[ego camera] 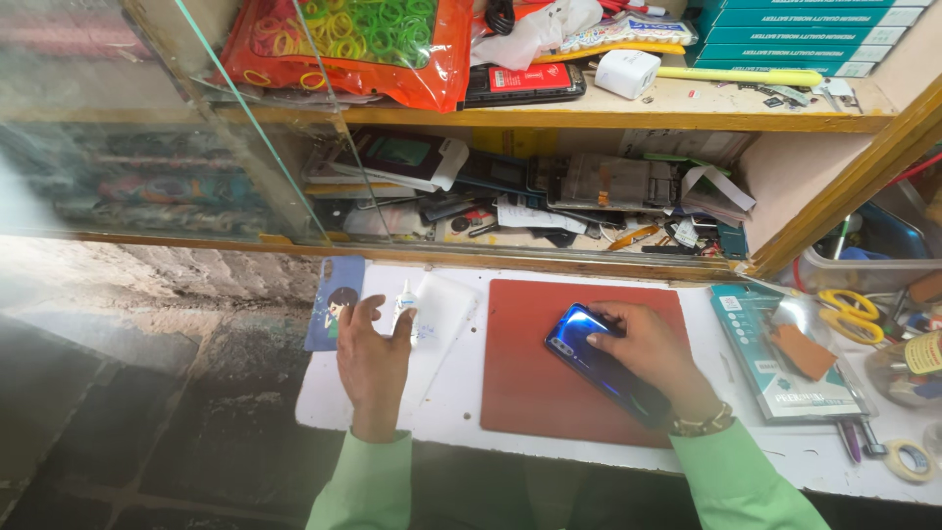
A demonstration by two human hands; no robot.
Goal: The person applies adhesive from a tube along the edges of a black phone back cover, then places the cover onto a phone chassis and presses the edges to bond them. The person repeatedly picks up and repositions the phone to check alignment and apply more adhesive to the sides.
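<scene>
My right hand grips a glossy blue phone lying diagonally on a red work mat on the white bench. My left hand rests at the bench's left end, its fingers closed around a small white glue bottle with a pointed tip. Under that hand lies a clear plastic sleeve. Both sleeves are light green, and a beaded bracelet sits on my right wrist.
A blue card with a cartoon figure lies at the far left. Right of the mat lie a teal packet, yellow-handled scissors, pens and a tape roll. Cluttered wooden shelves with phone parts rise behind; a glass pane stands at left.
</scene>
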